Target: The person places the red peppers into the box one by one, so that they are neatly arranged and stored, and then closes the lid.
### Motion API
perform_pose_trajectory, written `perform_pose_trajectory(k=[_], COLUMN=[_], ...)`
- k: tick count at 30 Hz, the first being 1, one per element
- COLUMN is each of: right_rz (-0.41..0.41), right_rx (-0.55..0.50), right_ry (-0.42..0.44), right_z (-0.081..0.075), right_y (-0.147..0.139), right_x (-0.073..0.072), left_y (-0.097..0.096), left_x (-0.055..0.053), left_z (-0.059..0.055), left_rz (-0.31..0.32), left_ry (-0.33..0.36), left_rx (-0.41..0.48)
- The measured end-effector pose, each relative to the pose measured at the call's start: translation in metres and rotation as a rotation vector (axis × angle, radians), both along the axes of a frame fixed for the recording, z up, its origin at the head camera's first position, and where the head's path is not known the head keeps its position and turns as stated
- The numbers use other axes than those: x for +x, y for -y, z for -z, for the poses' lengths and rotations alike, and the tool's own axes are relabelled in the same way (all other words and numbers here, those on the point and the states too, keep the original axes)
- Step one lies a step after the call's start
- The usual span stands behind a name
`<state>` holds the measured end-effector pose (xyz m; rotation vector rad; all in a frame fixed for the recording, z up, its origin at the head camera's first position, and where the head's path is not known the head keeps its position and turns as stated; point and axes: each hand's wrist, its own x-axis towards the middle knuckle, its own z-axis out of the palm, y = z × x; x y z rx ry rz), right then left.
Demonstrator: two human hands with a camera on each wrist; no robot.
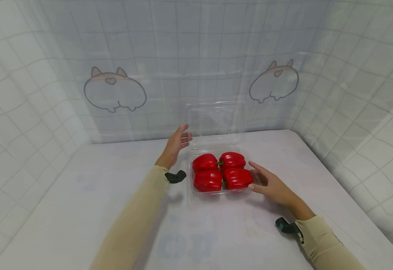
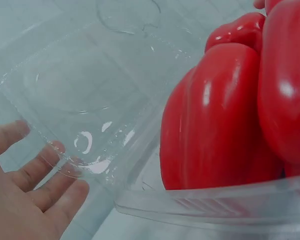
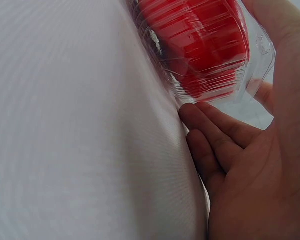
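Note:
Several glossy red bell peppers (image 1: 208,181) with green stems lie in the base of a clear plastic clamshell box (image 2: 214,207). Its see-through lid (image 1: 216,122) stands raised at the back, hinged to the base. My left hand (image 1: 176,146) is at the lid's left edge, fingers extended and spread; in the left wrist view the fingertips overlap that edge. At the box's right side is my right hand (image 1: 277,189), thumb near the front corner and index finger farther back along the rim. In the right wrist view its other fingers (image 3: 214,140) are low beside the ribbed wall, close to the tabletop.
The box sits on a white-covered table (image 1: 115,210) with faint printed patterns. A grid-patterned curtain (image 1: 196,67) with cartoon animal drawings hangs behind and along both sides. Dark wrist devices (image 1: 175,177) are worn at both sleeves.

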<state>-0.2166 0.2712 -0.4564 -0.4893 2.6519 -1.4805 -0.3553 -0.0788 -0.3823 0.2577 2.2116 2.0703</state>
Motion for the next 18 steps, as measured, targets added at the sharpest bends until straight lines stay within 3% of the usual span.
perform_pose_trajectory(k=[18], right_rz=[-0.013], right_rx=[-0.039], right_ry=[0.017], right_z=[-0.001], right_y=[0.000], right_x=[0.003], left_y=[0.001], left_x=[0.010], left_z=[-0.012], left_rz=[0.006], left_ry=[-0.048], left_rx=[-0.001])
